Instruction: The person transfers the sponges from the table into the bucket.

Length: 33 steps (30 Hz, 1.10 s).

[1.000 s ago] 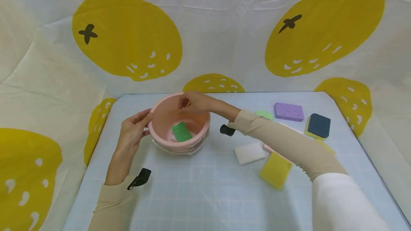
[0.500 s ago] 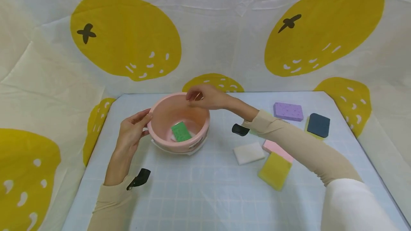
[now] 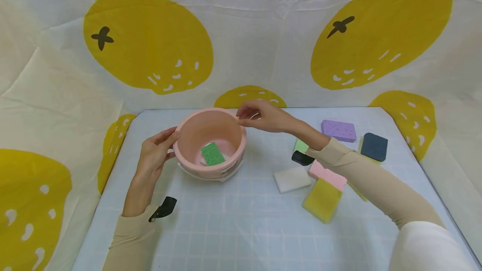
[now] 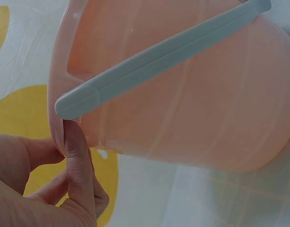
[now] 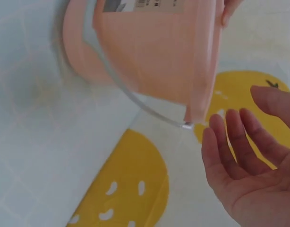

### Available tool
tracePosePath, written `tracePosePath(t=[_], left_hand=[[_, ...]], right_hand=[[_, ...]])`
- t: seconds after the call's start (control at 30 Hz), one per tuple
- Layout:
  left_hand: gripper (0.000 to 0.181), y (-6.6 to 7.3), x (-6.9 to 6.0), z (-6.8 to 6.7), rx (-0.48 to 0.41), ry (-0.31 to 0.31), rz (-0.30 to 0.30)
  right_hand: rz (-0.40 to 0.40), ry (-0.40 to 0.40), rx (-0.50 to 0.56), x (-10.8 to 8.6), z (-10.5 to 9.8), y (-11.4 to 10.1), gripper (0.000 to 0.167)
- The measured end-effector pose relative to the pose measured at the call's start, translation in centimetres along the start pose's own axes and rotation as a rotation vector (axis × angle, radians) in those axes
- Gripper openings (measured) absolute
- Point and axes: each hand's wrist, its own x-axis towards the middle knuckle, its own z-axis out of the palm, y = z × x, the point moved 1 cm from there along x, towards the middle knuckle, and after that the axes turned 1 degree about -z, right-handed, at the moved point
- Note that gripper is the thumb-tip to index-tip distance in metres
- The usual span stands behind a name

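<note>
A pink bucket (image 3: 212, 125) stands at the table's back left, tilted slightly in the head view. My left hand (image 3: 156, 149) pinches its left rim; the left wrist view shows finger and thumb on the rim (image 4: 58, 94) beside the pale handle (image 4: 159, 59). Inside, a green sponge (image 3: 213, 154) lies on the bottom over something whitish, mostly hidden. My right hand (image 3: 267, 117) hovers at the right rim with nothing in it. In the right wrist view its fingers (image 5: 234, 137) are relaxed and apart from the bucket wall (image 5: 149, 56).
To the right lie a purple sponge (image 3: 338, 131), a dark-topped sponge (image 3: 374, 147), a light green one (image 3: 301, 146), a white one (image 3: 292, 180), a pink one (image 3: 327, 175) and a yellow one (image 3: 322, 200). Another yellow edge shows under my right sleeve (image 3: 370, 183). A patterned curtain hangs behind.
My right hand has come up out of the bucket and moved right, past its rim. The left hand, bucket and green sponge have stayed in place.
</note>
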Motion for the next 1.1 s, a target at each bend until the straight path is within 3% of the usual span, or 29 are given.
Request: tracePosePath(t=[0.37,0.63,1.1], left_hand=[[0.052,0.2,0.0,0.0,-0.032,-0.004,0.007],[0.053,0.1,-0.1,-0.1,0.000,-0.011,0.008],[0.053,0.0,-0.1,-0.1,-0.031,-0.021,0.031]], right_hand=[[-0.015,0.045,-0.019,-3.7,-0.6,1.7,0.024],[0.005,0.046,-0.057,-6.4,-0.5,3.3,0.023],[0.050,-0.036,-0.096,-10.9,1.2,7.0,0.024]])
